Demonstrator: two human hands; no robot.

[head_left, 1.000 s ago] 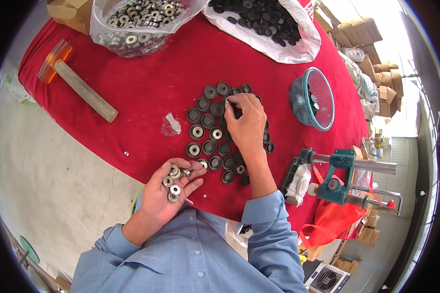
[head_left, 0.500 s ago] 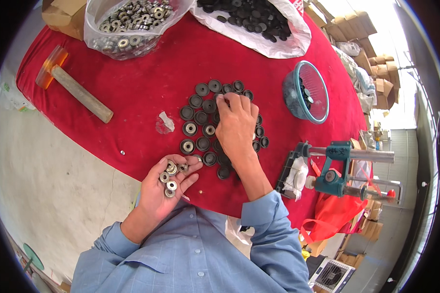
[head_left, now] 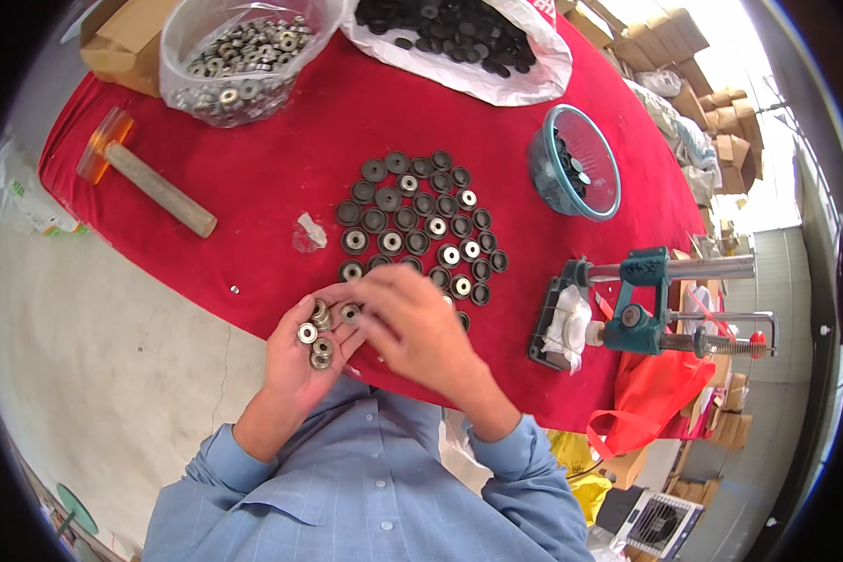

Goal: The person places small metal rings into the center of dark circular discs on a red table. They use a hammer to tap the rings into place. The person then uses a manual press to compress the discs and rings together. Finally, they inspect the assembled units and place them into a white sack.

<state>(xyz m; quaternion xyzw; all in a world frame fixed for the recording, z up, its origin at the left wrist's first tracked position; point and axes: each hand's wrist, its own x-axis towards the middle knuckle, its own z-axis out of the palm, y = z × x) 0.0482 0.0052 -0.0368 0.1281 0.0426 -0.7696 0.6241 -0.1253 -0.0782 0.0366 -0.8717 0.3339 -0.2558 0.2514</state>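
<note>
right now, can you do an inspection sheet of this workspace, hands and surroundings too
Surface: red cloth
Job's things: black cups, some holding metal bearings
Clutter: hammer, white scrap, blue basin, green press
Left hand: palm up, open, bearings on it
Right hand: blurred, near the left hand's fingers; grip cannot be told
Cables: nothing clearly seen
Surroundings: cardboard boxes, fan unit, grey floor

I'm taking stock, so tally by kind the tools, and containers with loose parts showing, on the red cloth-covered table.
Orange-headed wooden-handled hammer: 1
Teal metal hand press: 1
Clear plastic bag of silver ring-shaped bearings: 1
White sack of round black discs: 1
Round blue-green plastic basket: 1
Total: 5
</note>
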